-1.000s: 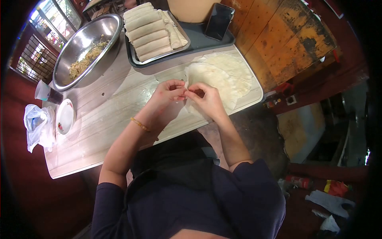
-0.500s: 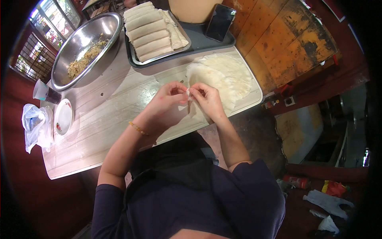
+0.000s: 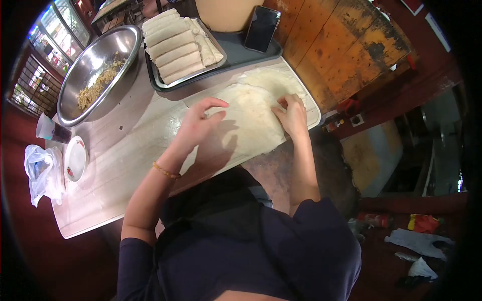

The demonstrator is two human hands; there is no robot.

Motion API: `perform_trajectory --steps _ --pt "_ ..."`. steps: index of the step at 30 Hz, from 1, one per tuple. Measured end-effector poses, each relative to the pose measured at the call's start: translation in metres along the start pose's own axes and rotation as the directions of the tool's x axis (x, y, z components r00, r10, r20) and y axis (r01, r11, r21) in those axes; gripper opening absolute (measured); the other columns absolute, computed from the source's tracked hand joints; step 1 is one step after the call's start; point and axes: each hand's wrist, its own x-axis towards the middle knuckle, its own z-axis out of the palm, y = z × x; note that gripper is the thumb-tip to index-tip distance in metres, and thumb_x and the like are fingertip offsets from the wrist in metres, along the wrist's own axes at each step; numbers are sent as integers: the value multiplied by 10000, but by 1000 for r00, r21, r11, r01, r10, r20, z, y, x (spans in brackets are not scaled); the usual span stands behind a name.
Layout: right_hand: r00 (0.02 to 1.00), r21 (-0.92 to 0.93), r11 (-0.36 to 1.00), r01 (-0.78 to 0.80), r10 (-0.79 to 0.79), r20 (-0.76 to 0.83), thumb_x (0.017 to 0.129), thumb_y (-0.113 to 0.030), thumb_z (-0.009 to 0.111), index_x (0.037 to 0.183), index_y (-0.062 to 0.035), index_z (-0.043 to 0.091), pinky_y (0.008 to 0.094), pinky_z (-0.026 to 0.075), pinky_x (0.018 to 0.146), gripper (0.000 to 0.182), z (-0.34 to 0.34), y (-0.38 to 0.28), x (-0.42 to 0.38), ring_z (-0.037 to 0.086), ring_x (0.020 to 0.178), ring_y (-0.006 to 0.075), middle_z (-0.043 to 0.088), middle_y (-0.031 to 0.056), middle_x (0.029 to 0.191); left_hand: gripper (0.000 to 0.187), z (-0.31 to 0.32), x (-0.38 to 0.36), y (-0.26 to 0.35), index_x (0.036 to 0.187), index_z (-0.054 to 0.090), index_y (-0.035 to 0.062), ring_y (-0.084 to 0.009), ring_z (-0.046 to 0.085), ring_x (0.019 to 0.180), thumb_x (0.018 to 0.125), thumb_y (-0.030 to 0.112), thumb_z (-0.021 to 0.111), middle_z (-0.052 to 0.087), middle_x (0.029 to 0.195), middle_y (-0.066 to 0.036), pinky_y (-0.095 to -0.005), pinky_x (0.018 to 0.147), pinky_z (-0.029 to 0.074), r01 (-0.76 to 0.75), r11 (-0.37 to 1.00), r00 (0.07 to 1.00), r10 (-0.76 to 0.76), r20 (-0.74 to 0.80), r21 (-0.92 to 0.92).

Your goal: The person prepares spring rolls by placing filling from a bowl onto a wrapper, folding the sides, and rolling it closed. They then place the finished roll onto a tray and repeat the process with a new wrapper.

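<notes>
A thin, pale round wrapper (image 3: pixel 246 118) lies spread on the table in front of me, its right part over other wrappers (image 3: pixel 273 80). My left hand (image 3: pixel 197 123) hovers at its left edge, thumb and fingers apart, holding nothing. At the wrapper's right edge is my right hand (image 3: pixel 292 116), fingers bent, with a gap between thumb and forefinger; the thumb tip is at or just above the sheet. Behind, filled rolls (image 3: pixel 173 47) are stacked on a metal tray (image 3: pixel 221 62).
The metal tray rests on a dark tray (image 3: pixel 236 65), which also holds a phone (image 3: pixel 262 29) and a tan container (image 3: pixel 221 15). At left stand a steel bowl (image 3: pixel 125 45) with shredded filling (image 3: pixel 98 88), a cup (image 3: pixel 52 129), a small plate (image 3: pixel 76 158) and a plastic bag (image 3: pixel 44 173).
My hands were close together, pinching a wrapper's edge; now they are apart, left hand to the left, right hand to the right. The wrapper now lies flatter and further left. The view has shifted slightly.
</notes>
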Motion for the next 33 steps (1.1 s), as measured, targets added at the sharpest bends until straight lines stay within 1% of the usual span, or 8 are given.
perform_trajectory --steps 5,12,16,21,25,28,31,33 --pt "982 -35 988 151 -154 -111 727 -32 734 924 -15 662 388 516 772 210 2 -10 -1 646 865 318 624 154 948 198 40 -3 -11 1119 632 20 -88 584 1012 944 106 597 651 1073 -30 -239 868 457 217 945 953 -151 261 -245" --pt "959 85 955 283 -280 -54 760 -14 701 907 -42 667 406 474 784 154 2 -6 -3 635 890 303 622 122 967 233 44 0 -2 1136 615 6 -122 612 1024 954 150 600 648 1109 -66 -261 863 476 275 939 938 -214 274 -207" --pt "993 316 942 116 -107 -47 789 -13 696 886 -12 673 339 502 673 100 2 -10 -4 643 740 243 643 133 912 292 54 8 -8 1157 602 10 -155 618 1056 966 231 597 632 1151 -89 -299 865 489 180 947 960 -110 257 -266" --pt "993 434 900 -28 -24 113 795 -16 688 938 1 705 280 490 660 144 -9 -37 -16 621 732 149 681 97 837 579 68 16 0 1272 519 6 -193 605 1101 938 471 601 615 1180 -108 -312 876 493 460 752 888 -380 260 -472" --pt "966 682 730 -46 -141 215 826 -71 729 1038 -17 728 233 479 670 219 5 -48 -25 572 716 72 678 21 809 639 67 14 10 1313 483 2 -182 607 1064 924 493 610 603 1205 -112 -319 870 498 476 729 874 -457 168 -492" --pt "950 817 509 -273 8 313 825 -81 749 1025 -16 727 224 471 668 211 11 -53 -26 559 718 60 675 25 805 567 57 5 13 1296 505 -2 -148 606 997 944 430 607 619 1173 -93 -303 825 504 433 717 888 -443 123 -546" --pt "983 751 635 -181 87 163 814 -66 748 934 -10 721 235 470 685 135 9 -53 -21 553 729 60 663 19 781 471 48 -1 -36 1272 535 3 -115 596 948 959 348 605 636 1117 -52 -266 777 491 325 772 946 -270 180 -546" --pt "985 623 778 83 30 -169 795 -32 743 903 1 672 251 473 703 133 5 -42 -8 554 741 83 648 33 804 372 33 -15 -53 1237 576 28 -89 591 936 964 279 601 645 1080 -21 -234 765 479 93 961 988 -57 140 -261"
